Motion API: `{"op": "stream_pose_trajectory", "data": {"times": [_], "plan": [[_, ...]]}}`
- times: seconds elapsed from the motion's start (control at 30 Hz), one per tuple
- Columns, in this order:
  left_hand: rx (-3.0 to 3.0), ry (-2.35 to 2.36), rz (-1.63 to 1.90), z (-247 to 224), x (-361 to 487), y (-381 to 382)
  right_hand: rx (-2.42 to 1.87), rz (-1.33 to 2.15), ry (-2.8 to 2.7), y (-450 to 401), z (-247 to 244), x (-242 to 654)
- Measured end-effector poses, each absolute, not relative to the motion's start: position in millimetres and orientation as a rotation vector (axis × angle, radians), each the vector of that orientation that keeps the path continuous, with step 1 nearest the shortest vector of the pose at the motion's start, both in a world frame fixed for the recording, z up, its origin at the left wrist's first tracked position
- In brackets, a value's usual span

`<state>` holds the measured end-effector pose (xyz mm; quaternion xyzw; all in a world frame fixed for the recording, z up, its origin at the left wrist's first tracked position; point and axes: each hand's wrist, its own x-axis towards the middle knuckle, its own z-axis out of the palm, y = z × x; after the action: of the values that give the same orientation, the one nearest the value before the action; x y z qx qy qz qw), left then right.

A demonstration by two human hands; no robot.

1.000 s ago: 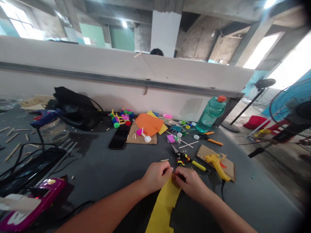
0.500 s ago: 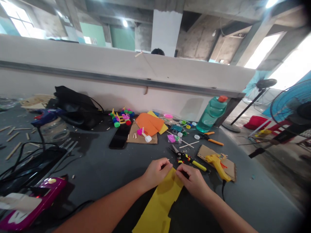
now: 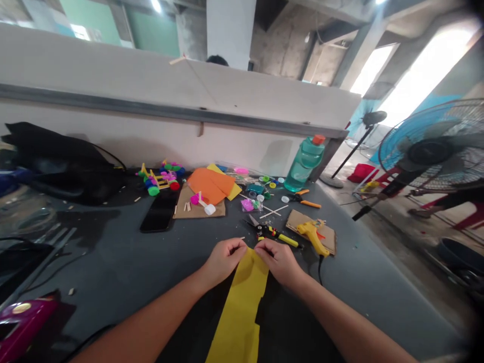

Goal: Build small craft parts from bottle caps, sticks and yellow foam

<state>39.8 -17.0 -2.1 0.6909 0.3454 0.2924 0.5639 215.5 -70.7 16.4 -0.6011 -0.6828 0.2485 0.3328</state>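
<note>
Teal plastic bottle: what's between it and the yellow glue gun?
In the head view, an orange-handled metal hand tool, then part of the brown cardboard piece beneath the glue gun.

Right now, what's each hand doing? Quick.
Left hand: closed, pinching the yellow paper strip at its far end, left side.
Right hand: closed, pinching the same end, right side.
</note>
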Motion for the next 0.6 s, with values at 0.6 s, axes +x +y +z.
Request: {"op": "stream_pose_trajectory", "data": {"times": [0.6], "plan": [[1.383, 1.064, 0.972, 4.9, 27.1, 12.4, -1.621, 0.641, -1.698, -65.3, 14.8, 223.8]]}}
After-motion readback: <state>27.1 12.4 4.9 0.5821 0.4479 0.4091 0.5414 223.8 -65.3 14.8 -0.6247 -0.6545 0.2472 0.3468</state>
